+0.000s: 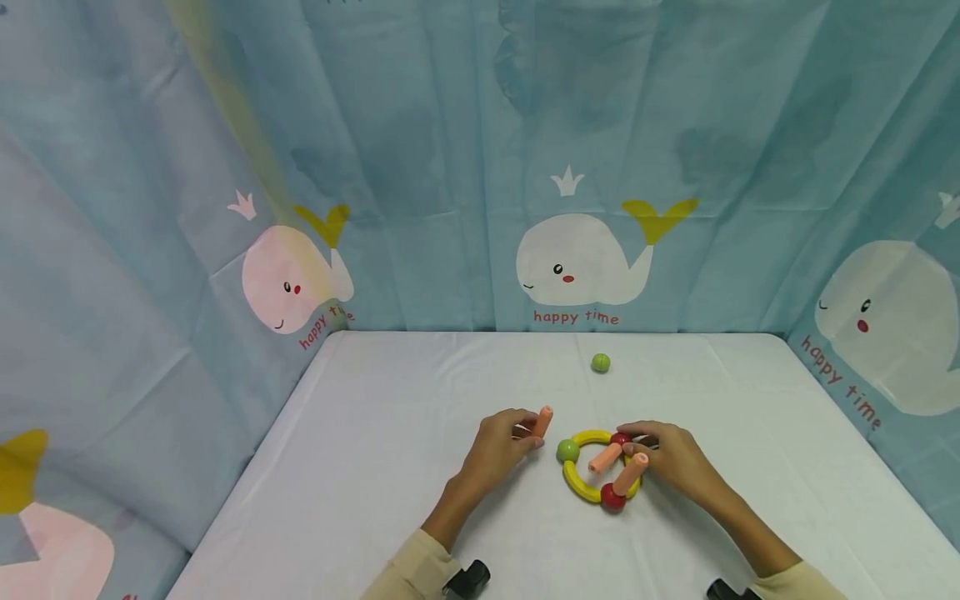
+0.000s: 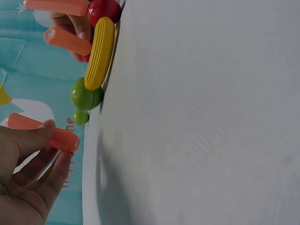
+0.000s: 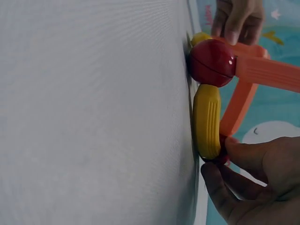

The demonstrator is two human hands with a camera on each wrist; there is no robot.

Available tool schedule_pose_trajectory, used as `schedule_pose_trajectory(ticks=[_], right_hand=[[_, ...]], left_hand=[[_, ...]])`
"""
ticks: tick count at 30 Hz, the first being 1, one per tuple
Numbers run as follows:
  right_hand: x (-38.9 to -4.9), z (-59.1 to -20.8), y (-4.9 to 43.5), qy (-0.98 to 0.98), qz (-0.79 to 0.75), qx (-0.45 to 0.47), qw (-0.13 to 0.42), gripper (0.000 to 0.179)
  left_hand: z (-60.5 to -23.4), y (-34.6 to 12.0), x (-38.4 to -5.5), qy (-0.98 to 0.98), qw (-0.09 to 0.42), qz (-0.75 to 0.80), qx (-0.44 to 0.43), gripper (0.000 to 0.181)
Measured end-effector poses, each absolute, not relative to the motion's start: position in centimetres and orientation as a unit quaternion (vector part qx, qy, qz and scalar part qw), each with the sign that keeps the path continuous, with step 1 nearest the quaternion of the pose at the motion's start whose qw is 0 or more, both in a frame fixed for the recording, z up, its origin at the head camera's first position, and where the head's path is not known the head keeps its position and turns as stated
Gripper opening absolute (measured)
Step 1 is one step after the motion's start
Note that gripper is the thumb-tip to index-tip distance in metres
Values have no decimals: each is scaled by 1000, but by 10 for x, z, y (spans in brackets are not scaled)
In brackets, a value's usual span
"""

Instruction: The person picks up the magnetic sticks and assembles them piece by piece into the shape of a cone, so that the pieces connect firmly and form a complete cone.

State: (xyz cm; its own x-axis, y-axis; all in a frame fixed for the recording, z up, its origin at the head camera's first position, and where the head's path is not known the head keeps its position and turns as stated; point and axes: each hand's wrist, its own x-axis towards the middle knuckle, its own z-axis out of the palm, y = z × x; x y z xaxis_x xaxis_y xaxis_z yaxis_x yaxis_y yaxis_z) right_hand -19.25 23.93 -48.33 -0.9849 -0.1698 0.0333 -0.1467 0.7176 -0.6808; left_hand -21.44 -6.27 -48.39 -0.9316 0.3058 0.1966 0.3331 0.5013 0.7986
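Observation:
A toy ring of curved yellow pieces [image 1: 579,486] lies on the table, joined by a green ball [image 1: 567,451] and two red balls. From the front red ball [image 1: 612,498] an orange rod [image 1: 631,474] stands up; a second orange rod [image 1: 604,458] slants up from the back red ball [image 1: 619,439]. My right hand [image 1: 671,457] pinches that back ball between thumb and fingers, which partly hide it in the right wrist view. Left of the ring, my left hand [image 1: 498,446] holds a loose orange rod [image 2: 63,139] between thumb and fingertips, raised over the table.
Farther back on the white table [image 1: 390,400] lies a small green ball [image 1: 601,362]. Blue curtains [image 1: 427,167] printed with whales hang behind the table and along its sides. Black straps with devices [image 1: 467,579] sit at both wrists.

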Motion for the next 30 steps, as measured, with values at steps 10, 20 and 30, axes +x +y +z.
schedule_pose_trajectory(ticks=[10, 20, 30], right_hand=[[-192, -483, 240, 933, -351, -82, -3, 32], [-193, -478, 241, 935, -346, -74, 24, 29], [-195, -479, 244, 934, -349, -74, 29, 28]], left_hand=[[-483, -45, -214, -849, 22, -489, -200, 36], [-478, -32, -214, -845, 29, -489, -216, 35], [-479, -23, -211, -839, 29, -477, -261, 39]])
